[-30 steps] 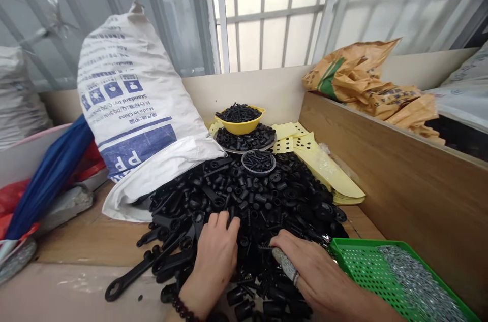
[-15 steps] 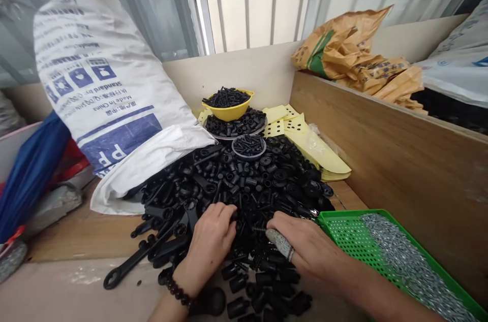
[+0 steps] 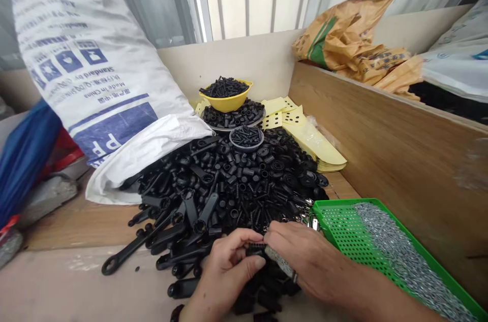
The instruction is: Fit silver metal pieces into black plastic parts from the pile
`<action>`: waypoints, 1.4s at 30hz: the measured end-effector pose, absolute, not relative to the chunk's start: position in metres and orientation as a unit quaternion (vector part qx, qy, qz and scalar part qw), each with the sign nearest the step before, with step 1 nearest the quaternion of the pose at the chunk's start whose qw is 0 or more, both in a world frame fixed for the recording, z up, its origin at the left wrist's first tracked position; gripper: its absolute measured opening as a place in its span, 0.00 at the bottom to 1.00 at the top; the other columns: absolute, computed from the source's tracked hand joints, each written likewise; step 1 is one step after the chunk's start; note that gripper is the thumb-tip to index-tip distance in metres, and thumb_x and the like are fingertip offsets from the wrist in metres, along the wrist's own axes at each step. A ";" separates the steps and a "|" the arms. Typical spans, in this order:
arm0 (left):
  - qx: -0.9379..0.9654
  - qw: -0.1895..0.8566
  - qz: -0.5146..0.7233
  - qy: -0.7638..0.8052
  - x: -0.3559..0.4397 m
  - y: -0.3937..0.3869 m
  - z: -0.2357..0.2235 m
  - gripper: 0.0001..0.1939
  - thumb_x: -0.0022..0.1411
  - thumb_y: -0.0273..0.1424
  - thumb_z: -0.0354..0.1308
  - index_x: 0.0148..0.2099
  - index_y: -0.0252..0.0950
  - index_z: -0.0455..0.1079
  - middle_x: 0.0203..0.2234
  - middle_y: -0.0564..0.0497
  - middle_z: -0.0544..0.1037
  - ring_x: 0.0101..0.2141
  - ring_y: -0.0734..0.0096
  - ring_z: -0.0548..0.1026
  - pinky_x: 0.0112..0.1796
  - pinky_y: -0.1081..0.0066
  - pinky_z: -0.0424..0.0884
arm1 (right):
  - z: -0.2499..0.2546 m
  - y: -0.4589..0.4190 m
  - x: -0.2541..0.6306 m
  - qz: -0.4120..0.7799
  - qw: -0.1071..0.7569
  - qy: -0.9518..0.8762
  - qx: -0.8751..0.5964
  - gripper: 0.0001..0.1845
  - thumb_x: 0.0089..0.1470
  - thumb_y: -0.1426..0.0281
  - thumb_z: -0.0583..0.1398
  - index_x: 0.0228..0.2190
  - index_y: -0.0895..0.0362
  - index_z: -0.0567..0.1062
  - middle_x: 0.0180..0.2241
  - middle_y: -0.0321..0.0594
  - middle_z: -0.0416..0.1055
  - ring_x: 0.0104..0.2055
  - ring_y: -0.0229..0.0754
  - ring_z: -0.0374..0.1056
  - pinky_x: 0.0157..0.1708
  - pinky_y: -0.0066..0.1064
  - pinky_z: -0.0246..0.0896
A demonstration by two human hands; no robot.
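Note:
My left hand (image 3: 229, 272) is curled low over the near side of a pile of black plastic parts (image 3: 244, 185), thumb and forefinger bent toward each other. My right hand (image 3: 305, 256) meets it fingertip to fingertip, closed on a thin dark ribbed piece (image 3: 256, 246) that looks like a small spring or screw. Whatever else lies between the left fingers is hidden. A grey speckled wrap (image 3: 279, 262) covers one right digit. Beneath both hands lie short black cylinders, partly covered. Several black handles (image 3: 183, 260) lie left of my left hand.
Right of my hands, a green perforated tray (image 3: 335, 230) holds small metal pieces (image 3: 396, 246). Behind the pile stand a yellow bowl (image 3: 229, 103), a small clear-rimmed bowl (image 3: 246, 147) and yellow sheets (image 3: 316, 147). A white sack (image 3: 114, 83) leans left; a wooden partition (image 3: 389, 129) borders the right.
My hands were apart over the pile and have come together nearer me. The ribbed piece in my right hand is now between both hands. The view has shifted slightly.

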State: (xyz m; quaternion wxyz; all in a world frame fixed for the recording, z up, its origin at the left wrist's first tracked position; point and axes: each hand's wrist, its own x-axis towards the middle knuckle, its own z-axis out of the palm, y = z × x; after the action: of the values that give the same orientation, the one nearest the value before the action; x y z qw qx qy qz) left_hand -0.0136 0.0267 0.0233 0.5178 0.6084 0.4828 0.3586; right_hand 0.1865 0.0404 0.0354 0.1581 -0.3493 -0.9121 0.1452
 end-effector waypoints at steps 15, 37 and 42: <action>0.588 0.528 0.442 0.424 0.008 0.019 0.034 0.05 0.53 0.26 0.63 0.34 0.38 0.79 0.31 0.50 0.77 0.30 0.71 0.72 0.31 0.76 0.69 | 0.036 0.021 0.208 0.044 0.154 -0.929 -0.334 0.15 0.45 0.85 0.49 0.31 0.56 0.65 0.30 0.39 0.65 0.30 0.44 0.58 0.32 0.34 0.51; 0.593 0.560 0.324 0.479 0.097 -0.006 0.037 0.16 0.54 0.38 0.61 0.42 0.34 0.77 0.20 0.54 0.69 0.22 0.74 0.65 0.24 0.76 0.62 | 0.031 -0.019 0.286 0.244 0.308 -0.836 -0.383 0.14 0.57 0.67 0.51 0.43 0.54 0.71 0.35 0.42 0.74 0.38 0.46 0.71 0.38 0.32 0.67; 0.503 0.643 0.355 0.456 0.108 -0.015 0.037 0.21 0.51 0.46 0.63 0.40 0.35 0.77 0.21 0.55 0.69 0.20 0.79 0.62 0.23 0.78 0.61 | 0.023 -0.019 0.298 0.193 0.349 -0.853 -0.337 0.17 0.59 0.58 0.50 0.42 0.52 0.71 0.34 0.42 0.75 0.36 0.47 0.72 0.36 0.31 0.67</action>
State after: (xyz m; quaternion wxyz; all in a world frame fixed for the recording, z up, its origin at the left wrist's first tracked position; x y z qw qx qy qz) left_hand 0.1079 -0.0153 0.0374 0.6427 0.5029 0.4560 0.3552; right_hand 0.2979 -0.0187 0.0230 0.3491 -0.3366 -0.8531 0.1925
